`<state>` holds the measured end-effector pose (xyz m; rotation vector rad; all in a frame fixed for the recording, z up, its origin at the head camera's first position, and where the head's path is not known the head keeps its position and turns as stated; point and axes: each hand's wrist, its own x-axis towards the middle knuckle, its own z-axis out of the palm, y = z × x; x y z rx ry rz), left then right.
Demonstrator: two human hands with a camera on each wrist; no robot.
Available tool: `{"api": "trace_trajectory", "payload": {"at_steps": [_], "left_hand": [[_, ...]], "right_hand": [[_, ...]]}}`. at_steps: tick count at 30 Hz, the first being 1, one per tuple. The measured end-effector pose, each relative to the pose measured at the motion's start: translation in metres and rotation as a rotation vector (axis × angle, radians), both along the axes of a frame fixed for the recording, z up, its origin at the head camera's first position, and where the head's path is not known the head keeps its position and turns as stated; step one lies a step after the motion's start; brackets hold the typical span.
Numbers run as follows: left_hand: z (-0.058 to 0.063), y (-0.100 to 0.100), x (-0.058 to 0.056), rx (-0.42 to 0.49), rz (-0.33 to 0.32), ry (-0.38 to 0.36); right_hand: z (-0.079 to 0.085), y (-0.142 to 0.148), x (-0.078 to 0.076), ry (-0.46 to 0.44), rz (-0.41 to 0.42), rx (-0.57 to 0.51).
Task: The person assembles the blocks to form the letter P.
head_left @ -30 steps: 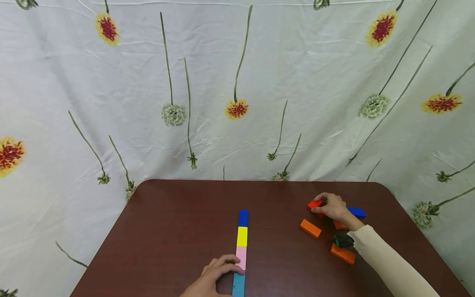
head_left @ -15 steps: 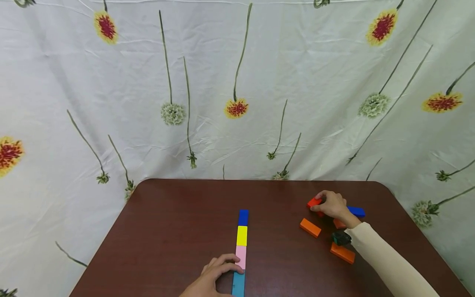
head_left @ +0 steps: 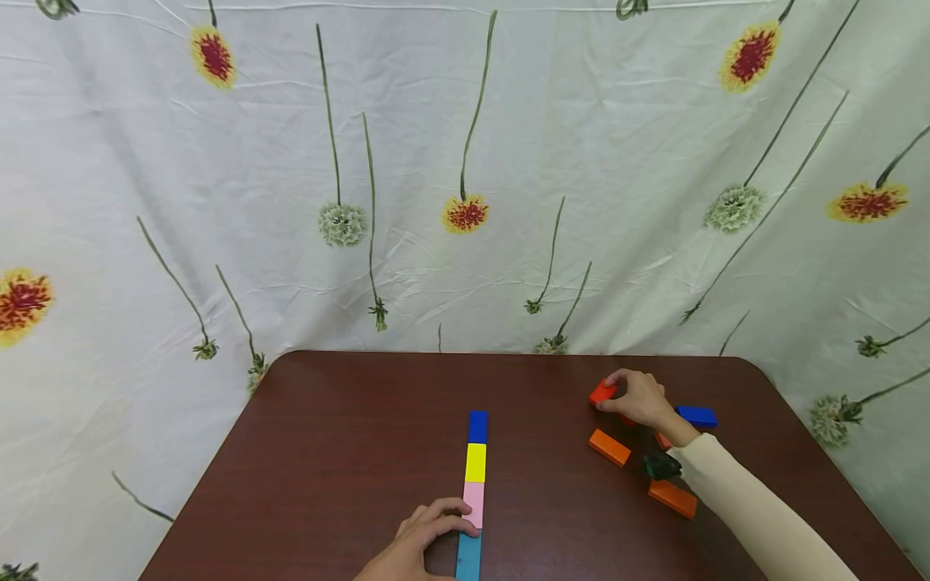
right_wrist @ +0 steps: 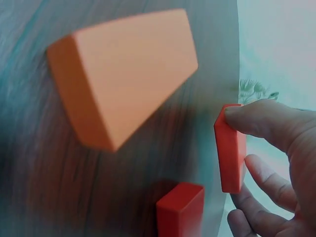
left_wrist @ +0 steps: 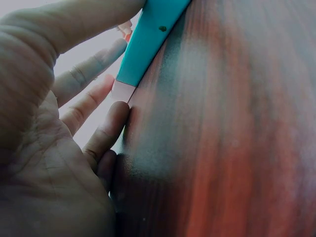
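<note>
Closest up: teal block (head_left: 468,558), near end of a row of 4 running straight away from the person. L hand (head_left: 420,539) sits just left of it, fingers loose & spread, tips at the seam w/ the pink block (head_left: 474,503), nothing gripped afaict. Then yellow block (head_left: 475,462), then blue block (head_left: 478,426). R hand (head_left: 639,399) pinches a red block (head_left: 601,394) btwn thumb & fingers, w/ a 2nd red block (right_wrist: 180,212) close by. Key bit imo: held block's well right of the row's blue end, slightly farther out; R hand's the nearer to it. Can't tell its long axis vs the row's, fingers cover part.
</note>
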<state>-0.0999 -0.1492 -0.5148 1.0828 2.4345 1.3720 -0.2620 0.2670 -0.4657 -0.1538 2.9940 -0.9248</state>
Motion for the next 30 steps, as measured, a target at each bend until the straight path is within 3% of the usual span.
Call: {"api": "trace_trajectory", "payload": {"at_steps": [7,30], "left_hand": [[0.001,0.001,-0.001,-0.003,-0.001,-0.036],[0.003,0.001,0.000,-0.015,0.012,-0.046]], "right_hand": [[0.005,-0.013,-0.002,0.017,0.046,-0.020],[0.007,-0.064,-0.014,0.082,0.211,-0.105]]}}
